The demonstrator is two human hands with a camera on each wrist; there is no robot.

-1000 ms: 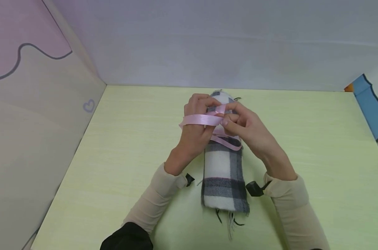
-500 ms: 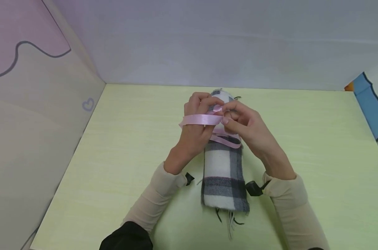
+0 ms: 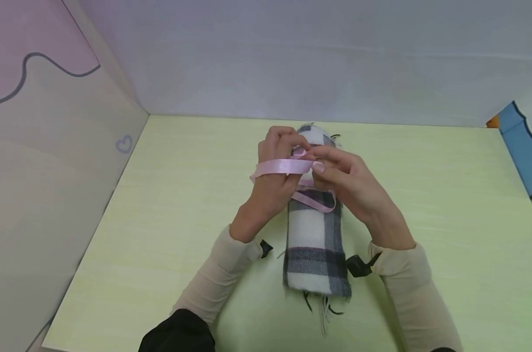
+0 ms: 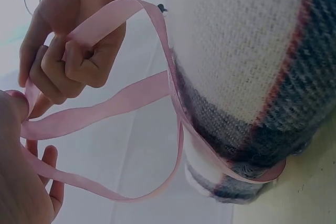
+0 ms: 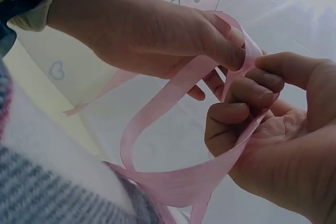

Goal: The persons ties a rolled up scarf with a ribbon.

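A rolled plaid scarf [image 3: 315,234], white with grey bands, lies lengthwise on the pale green table [image 3: 424,195]. A pink satin ribbon [image 3: 283,167] loops round its far half [image 4: 131,95] [image 5: 157,108]. Both hands work just above the roll. My left hand [image 3: 297,145] pinches the ribbon, and a band of it crosses the back of its fingers. My right hand [image 3: 321,162] meets it fingertip to fingertip, fingers curled round the ribbon [image 5: 247,108]. The scarf [image 4: 252,51] fills the right of the left wrist view. The knot area between the fingertips is hidden.
A pastel wall panel [image 3: 50,161] closes the left side and a grey wall [image 3: 314,58] the back. A blue-patterned panel [image 3: 527,146] stands at the right edge. Scarf fringe [image 3: 323,313] trails toward me. Black wrist mounts [image 3: 357,266] sit beside the roll.
Both hands have crept slightly away from me along the roll. The right fingers have closed in on the left fingertips, and the slack loop on the scarf has drawn a little shorter.
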